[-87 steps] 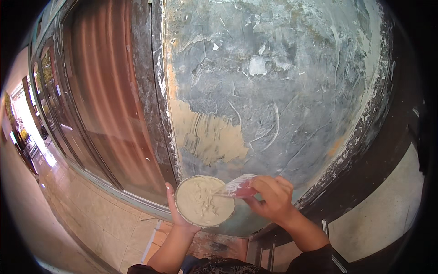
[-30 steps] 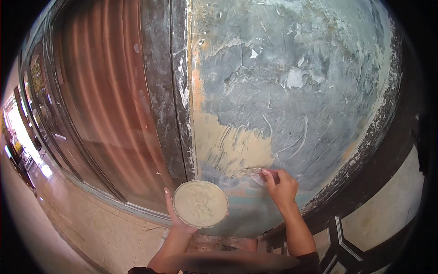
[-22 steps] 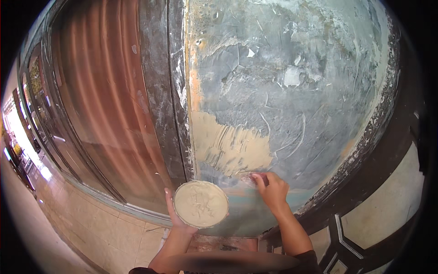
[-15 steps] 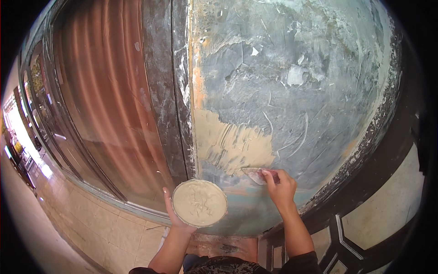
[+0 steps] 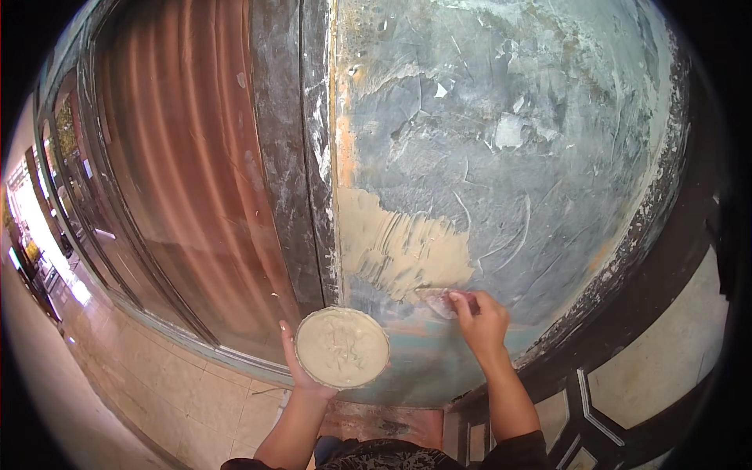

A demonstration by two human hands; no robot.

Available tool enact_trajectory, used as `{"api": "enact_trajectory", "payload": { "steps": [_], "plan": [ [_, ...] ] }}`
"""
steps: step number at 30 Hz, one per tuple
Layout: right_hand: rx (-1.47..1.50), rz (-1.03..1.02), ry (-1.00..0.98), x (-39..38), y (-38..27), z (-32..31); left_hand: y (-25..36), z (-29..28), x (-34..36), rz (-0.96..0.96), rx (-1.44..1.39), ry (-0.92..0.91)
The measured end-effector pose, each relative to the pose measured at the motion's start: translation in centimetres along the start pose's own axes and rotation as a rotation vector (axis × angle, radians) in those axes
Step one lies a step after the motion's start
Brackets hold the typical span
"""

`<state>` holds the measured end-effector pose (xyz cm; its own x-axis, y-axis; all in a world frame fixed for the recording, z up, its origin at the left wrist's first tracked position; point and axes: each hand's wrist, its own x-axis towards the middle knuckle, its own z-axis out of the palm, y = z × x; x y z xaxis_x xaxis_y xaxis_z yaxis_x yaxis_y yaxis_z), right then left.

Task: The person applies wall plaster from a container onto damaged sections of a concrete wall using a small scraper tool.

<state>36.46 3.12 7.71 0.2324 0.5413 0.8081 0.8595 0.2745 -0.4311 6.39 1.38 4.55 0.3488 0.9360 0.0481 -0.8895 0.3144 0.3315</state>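
My left hand (image 5: 309, 374) supports a round container of creamy beige paste (image 5: 341, 348) at the lower middle, thumb up along its left side. To the right, my right hand (image 5: 483, 321) grips a small putty scraper (image 5: 437, 300), its blade at the lower edge of a beige patch of spread paste (image 5: 399, 248) on the mottled blue-grey wall (image 5: 509, 180). The patch has ridged streaks.
Left of the wall stand a dark, scuffed post (image 5: 286, 157) and a glazed panel with reddish curtain (image 5: 188, 157). A tiled floor (image 5: 180, 384) runs along the lower left toward a bright opening. Dark framed panels (image 5: 650, 360) curve along the right.
Compared with 2.9 seconds ago, my right hand and scraper have left the container and are at the wall. Over the last second the scraper has moved only slightly along the patch's lower edge.
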Motion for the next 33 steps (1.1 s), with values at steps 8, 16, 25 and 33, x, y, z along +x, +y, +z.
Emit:
{"api": "enact_trajectory", "payload": {
  "steps": [8, 16, 25, 33],
  "plan": [
    [0.008, 0.04, -0.015, -0.6, 0.9, 1.5, -0.1, 0.5, 0.1, -0.019, -0.005, -0.03],
    [0.044, 0.052, -0.026, -2.0, 1.0, 0.3, -0.4, 1.1, -0.1, -0.023, -0.001, -0.028],
    [-0.015, 0.051, 0.049, 0.0, 1.7, -0.7, -0.9, 0.1, 0.0, 0.005, 0.009, -0.024],
    [-0.003, 0.059, -0.14, -2.5, 0.9, 0.7, -1.6, 0.2, 0.1, -0.001, -0.012, -0.048]
  ]
}}
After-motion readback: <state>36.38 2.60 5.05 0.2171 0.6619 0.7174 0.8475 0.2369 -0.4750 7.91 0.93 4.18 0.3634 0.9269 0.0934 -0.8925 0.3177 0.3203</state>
